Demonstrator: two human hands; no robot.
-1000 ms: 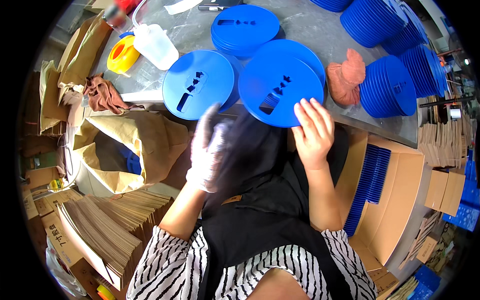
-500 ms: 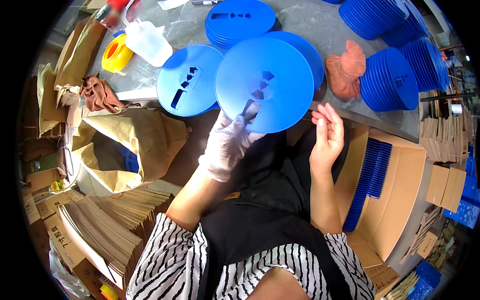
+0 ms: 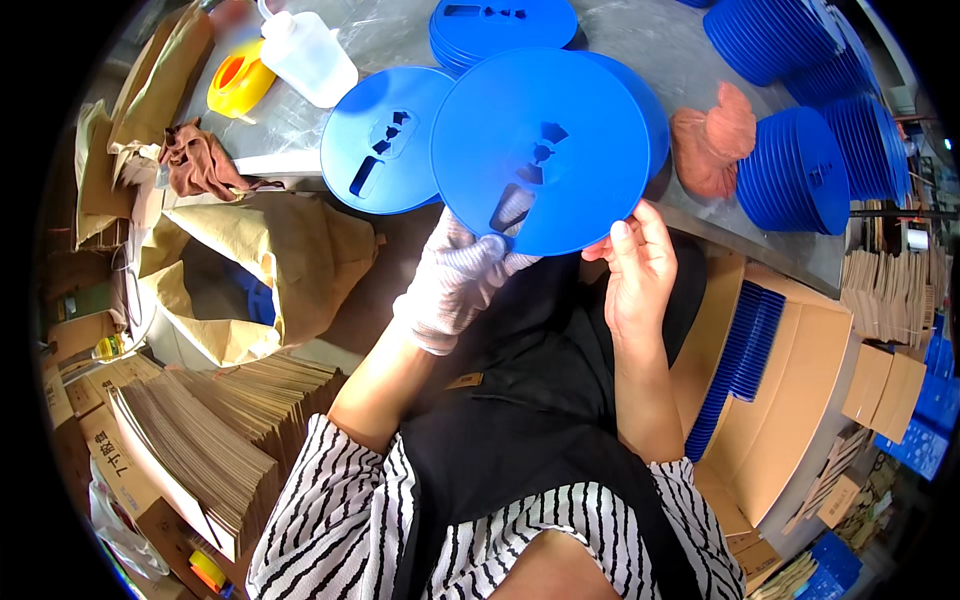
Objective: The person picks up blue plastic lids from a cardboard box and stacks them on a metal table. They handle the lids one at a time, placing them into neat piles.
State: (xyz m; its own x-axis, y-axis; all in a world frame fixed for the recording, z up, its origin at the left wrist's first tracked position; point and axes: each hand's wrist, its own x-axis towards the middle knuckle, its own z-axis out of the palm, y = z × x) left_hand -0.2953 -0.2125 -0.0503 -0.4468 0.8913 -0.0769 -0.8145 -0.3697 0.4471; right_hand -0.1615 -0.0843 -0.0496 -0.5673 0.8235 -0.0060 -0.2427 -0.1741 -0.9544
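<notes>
A round blue plastic reel disc (image 3: 590, 150) with cut-out slots is held up in front of me. My left hand (image 3: 458, 275), in a pale knitted glove, grips its lower left edge, and gloved fingers show through the long slot. My bare right hand (image 3: 640, 262) has its thumb and fingers closed on the disc's lower right rim. Behind it, another blue disc (image 3: 350, 130) overhangs the table edge at the left, and one more is partly hidden at the right. Farther back lies a stack of blue discs (image 3: 455, 45).
On the grey table (image 3: 400, 45) stand a squeeze bottle (image 3: 310, 60), a yellow container (image 3: 240, 85), reddish cloth (image 3: 715, 145) and stacked blue reels (image 3: 790, 170). An open paper sack (image 3: 320, 270) is at left, above stacked cardboard (image 3: 200, 450). A carton (image 3: 790, 400) holding blue discs is at right.
My right hand has moved in from beside the disc and taken hold of its lower right rim. The left hand keeps its grip. The view has shifted slightly.
</notes>
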